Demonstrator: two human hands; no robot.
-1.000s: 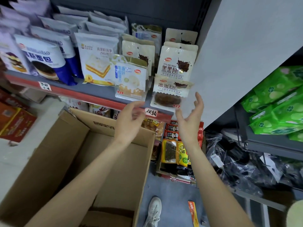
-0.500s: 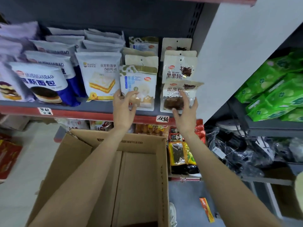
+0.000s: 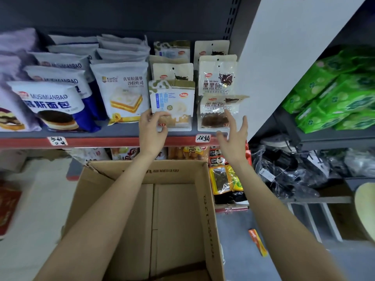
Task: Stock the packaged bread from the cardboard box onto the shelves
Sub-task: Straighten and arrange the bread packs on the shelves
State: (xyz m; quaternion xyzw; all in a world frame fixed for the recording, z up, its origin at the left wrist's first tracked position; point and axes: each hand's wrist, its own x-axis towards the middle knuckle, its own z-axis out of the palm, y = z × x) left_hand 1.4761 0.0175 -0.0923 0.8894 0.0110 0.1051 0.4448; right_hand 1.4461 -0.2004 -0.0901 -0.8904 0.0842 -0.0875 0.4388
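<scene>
Shop aisle, grey shelf (image 3: pixel 113 133) with red front edge, stocked with bread packets. Left hand (image 3: pixel 151 132) pinches the lower left corner of an upright white milk-bread packet (image 3: pixel 172 104) at the shelf front. Right hand (image 3: pixel 233 138), fingers spread and relaxed, fingertips at a leaning dark-bread packet (image 3: pixel 218 112) just right. Cardboard box (image 3: pixel 205 199) near, below the shelf.

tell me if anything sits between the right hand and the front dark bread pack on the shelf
Nothing visible does. The right hand, fingers spread, is directly in front of the dark bread pack at the shelf edge, fingertips over its lower right corner. The left hand grips the neighbouring white-and-blue pack, off to the side.
</scene>
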